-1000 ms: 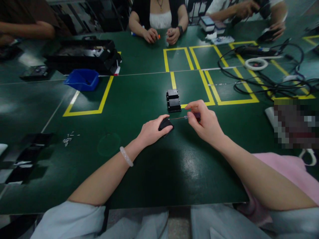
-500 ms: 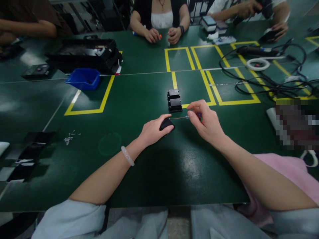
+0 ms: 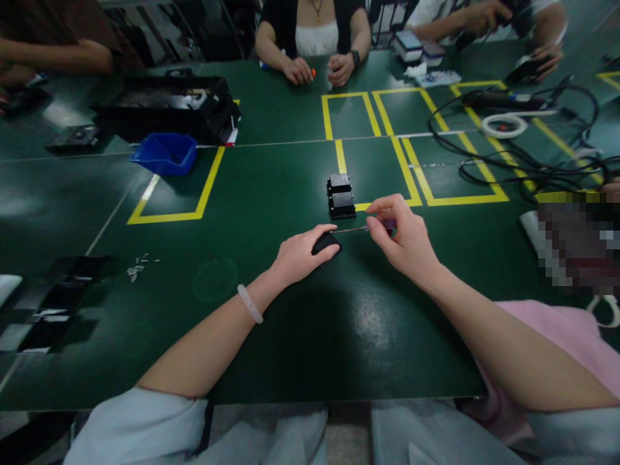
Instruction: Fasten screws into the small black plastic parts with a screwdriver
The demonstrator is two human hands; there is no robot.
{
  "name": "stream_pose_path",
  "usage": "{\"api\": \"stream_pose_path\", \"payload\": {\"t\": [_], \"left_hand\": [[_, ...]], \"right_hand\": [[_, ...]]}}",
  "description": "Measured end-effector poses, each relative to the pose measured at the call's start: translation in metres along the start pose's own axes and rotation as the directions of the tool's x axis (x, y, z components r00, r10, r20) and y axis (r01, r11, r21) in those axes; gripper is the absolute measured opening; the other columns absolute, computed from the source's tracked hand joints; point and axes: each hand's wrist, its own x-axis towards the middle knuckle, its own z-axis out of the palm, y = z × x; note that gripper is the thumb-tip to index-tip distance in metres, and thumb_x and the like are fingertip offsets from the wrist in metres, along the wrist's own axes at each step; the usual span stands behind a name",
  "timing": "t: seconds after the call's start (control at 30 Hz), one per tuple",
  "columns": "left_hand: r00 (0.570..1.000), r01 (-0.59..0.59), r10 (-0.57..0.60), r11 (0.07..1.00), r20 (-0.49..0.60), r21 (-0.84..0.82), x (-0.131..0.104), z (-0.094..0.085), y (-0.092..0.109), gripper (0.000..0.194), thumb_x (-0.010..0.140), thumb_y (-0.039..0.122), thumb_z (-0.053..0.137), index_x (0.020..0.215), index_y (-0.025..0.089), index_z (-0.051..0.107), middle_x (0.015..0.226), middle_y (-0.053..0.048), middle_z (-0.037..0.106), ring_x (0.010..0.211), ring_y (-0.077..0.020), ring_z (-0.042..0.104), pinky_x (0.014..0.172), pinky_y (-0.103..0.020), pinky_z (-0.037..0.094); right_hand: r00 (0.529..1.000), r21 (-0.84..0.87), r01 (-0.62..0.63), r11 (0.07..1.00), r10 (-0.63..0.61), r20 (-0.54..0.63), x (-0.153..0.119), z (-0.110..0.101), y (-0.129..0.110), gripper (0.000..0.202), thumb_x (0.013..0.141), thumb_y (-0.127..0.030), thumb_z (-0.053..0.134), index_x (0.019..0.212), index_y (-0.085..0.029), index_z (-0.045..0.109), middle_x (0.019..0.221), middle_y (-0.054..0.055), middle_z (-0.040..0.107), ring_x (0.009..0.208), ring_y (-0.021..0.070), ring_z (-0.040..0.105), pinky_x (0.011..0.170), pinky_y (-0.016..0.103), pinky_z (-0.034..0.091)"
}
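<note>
My left hand (image 3: 303, 254) is closed around a small black part (image 3: 327, 245) on the green table, thumb on the near side and fingers on the far side. In my right hand (image 3: 401, 234) is a screwdriver (image 3: 389, 225) with a purplish handle, pinched between thumb and fingers. Its thin shaft lies almost level, pointing left, and the tip meets the black part near my left fingertips. Just beyond my hands stand two black blocks (image 3: 341, 202) with small shiny screws along their sides. Loose screws (image 3: 136, 267) lie scattered on the left.
A blue bin (image 3: 167, 155) and a long black tray (image 3: 159, 106) stand at the back left. Black cables (image 3: 513, 169) coil at the right, past yellow tape outlines. Dark flat pieces (image 3: 62, 297) lie far left, a pink cloth (image 3: 557, 336) at right. Co-workers' hands rest across the table.
The whole view has shifted very slightly. Both hands keep their places, with the screwdriver tip still at the black part.
</note>
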Motion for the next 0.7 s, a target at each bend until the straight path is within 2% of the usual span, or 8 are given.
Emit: {"api": "stream_pose_path", "payload": {"t": [0.1, 0.27, 0.47, 0.63, 0.7], "left_hand": [[1.000, 0.003, -0.003, 1.000, -0.005, -0.001, -0.0002, 0.0002, -0.0001, 0.056, 0.096, 0.061, 0.041, 0.144, 0.033, 0.050, 0.125, -0.003, 0.069, 0.108, -0.0286, 0.067, 0.090, -0.040, 0.049], [1.000, 0.001, -0.001, 1.000, -0.009, -0.001, -0.0004, 0.0001, 0.0006, 0.056, 0.096, 0.061, 0.040, 0.143, 0.032, 0.051, 0.126, -0.004, 0.068, 0.108, -0.0284, 0.067, 0.089, -0.040, 0.049], [1.000, -0.007, 0.007, 1.000, -0.020, -0.007, -0.0012, -0.0001, 0.0020, 0.054, 0.096, 0.060, 0.042, 0.141, 0.032, 0.053, 0.125, -0.003, 0.069, 0.107, -0.0277, 0.067, 0.089, -0.039, 0.050], [1.000, -0.007, 0.006, 1.000, -0.025, -0.013, -0.0006, 0.0002, 0.0021, 0.052, 0.096, 0.058, 0.044, 0.139, 0.032, 0.054, 0.126, -0.003, 0.069, 0.109, -0.0277, 0.067, 0.089, -0.039, 0.049], [1.000, -0.009, 0.008, 1.000, -0.027, -0.012, -0.0003, 0.0006, 0.0020, 0.051, 0.096, 0.058, 0.043, 0.139, 0.032, 0.054, 0.126, -0.003, 0.069, 0.109, -0.0280, 0.067, 0.088, -0.039, 0.049]], "right_hand": [[1.000, 0.004, -0.004, 1.000, 0.004, 0.004, 0.0000, 0.0001, 0.0001, 0.014, 0.090, -0.022, 0.056, 0.103, -0.024, 0.052, 0.072, -0.004, 0.056, 0.061, 0.0137, 0.057, 0.061, 0.028, 0.045], [1.000, 0.003, -0.013, 1.000, 0.013, 0.002, 0.0006, 0.0003, -0.0001, 0.012, 0.092, -0.028, 0.058, 0.102, -0.023, 0.053, 0.071, -0.004, 0.056, 0.059, 0.0127, 0.056, 0.060, 0.027, 0.043], [0.999, -0.026, -0.040, 0.999, 0.040, -0.022, -0.0004, 0.0009, -0.0015, 0.017, 0.089, -0.021, 0.056, 0.104, -0.023, 0.051, 0.070, -0.005, 0.055, 0.059, 0.0134, 0.057, 0.061, 0.027, 0.043], [1.000, -0.030, -0.023, 0.999, 0.023, -0.002, -0.0007, 0.0007, -0.0021, 0.013, 0.093, -0.029, 0.057, 0.104, -0.023, 0.052, 0.070, -0.004, 0.056, 0.059, 0.0129, 0.056, 0.060, 0.027, 0.042], [1.000, -0.029, -0.010, 1.000, 0.010, -0.001, -0.0008, 0.0010, -0.0013, 0.013, 0.093, -0.028, 0.056, 0.104, -0.023, 0.052, 0.070, -0.005, 0.056, 0.059, 0.0127, 0.056, 0.060, 0.027, 0.043]]}}
